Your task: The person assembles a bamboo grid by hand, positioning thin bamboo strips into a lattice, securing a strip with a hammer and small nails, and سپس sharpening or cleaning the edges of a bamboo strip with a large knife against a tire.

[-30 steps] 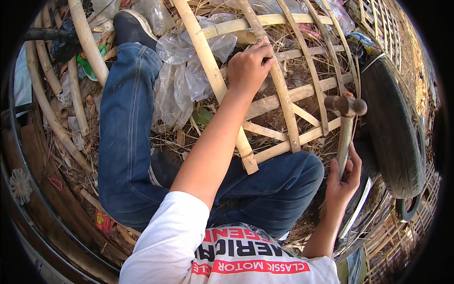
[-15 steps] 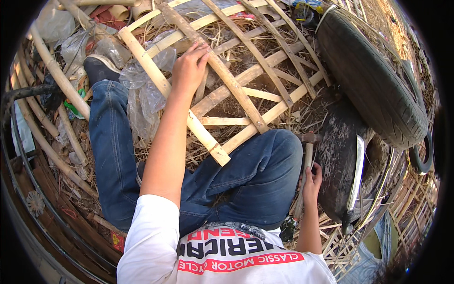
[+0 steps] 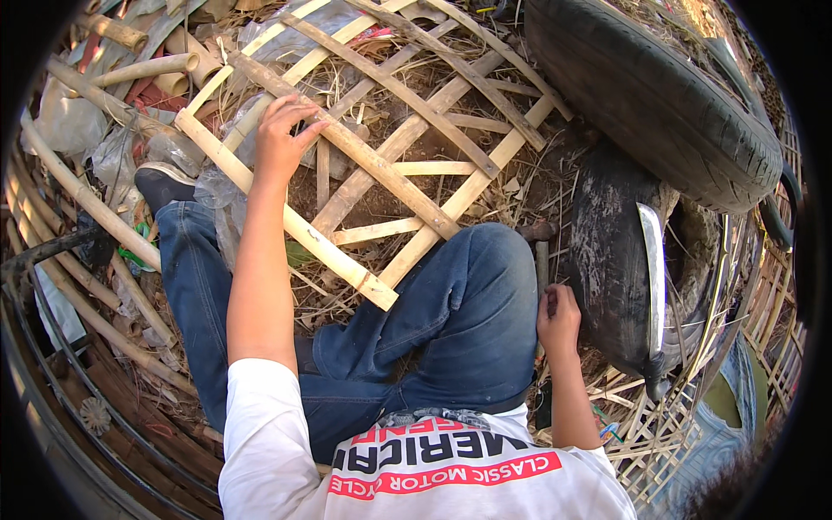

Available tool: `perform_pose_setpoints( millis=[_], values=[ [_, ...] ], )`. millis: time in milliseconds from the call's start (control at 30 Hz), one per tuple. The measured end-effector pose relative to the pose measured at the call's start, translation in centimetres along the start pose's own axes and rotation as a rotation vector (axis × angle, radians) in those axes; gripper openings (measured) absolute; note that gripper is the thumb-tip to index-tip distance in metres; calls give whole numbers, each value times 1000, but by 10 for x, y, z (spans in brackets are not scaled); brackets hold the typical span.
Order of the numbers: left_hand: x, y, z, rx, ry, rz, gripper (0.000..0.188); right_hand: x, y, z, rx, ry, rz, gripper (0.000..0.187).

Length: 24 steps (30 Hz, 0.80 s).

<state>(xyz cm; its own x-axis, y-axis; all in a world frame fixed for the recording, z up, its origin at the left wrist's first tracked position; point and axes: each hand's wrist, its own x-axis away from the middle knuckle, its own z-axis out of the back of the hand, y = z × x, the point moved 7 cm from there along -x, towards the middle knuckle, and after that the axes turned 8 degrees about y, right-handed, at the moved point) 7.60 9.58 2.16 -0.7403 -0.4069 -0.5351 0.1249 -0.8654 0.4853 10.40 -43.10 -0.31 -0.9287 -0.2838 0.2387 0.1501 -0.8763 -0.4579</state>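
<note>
A lattice of split bamboo strips (image 3: 400,178) lies across the ground in front of me, its near corner over my thigh. My left hand (image 3: 284,139) grips one of its darker long strips, fingers curled over the top and thumb bent at the near side. Beside my bent right knee stands a hammer (image 3: 542,232), head up, its wooden handle partly hidden by the knee and hand. My right hand (image 3: 559,319) is closed next to that handle. Whatever sits between its fingertips is dark and too small to name.
A large black tyre (image 3: 654,104) leans at the far right, above a second worn tyre (image 3: 611,260) with a silver curved strip (image 3: 652,269). Bamboo poles (image 3: 91,204) and plastic scraps lie at left, near a black metal frame (image 3: 65,347). Woven bamboo (image 3: 650,451) lies lower right.
The view has shifted, and the lattice now appears farther left with my left hand still on the strip. My right hand's fingers, stretched by the hammer handle before, are now curled in.
</note>
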Motion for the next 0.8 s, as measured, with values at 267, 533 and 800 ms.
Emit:
perform_pose_setpoints(
  millis=[267,533,800],
  values=[
    [-6,-16,-14,103,-108,6,29,-17,36,-21,359,-166,-278,39],
    [-4,-37,-14,101,-63,149,35,-12,38,-18,-433,-221,-527,26],
    [-2,-40,-21,82,-27,176,35,-6,-40,47,-416,86,-270,18]
  ],
)
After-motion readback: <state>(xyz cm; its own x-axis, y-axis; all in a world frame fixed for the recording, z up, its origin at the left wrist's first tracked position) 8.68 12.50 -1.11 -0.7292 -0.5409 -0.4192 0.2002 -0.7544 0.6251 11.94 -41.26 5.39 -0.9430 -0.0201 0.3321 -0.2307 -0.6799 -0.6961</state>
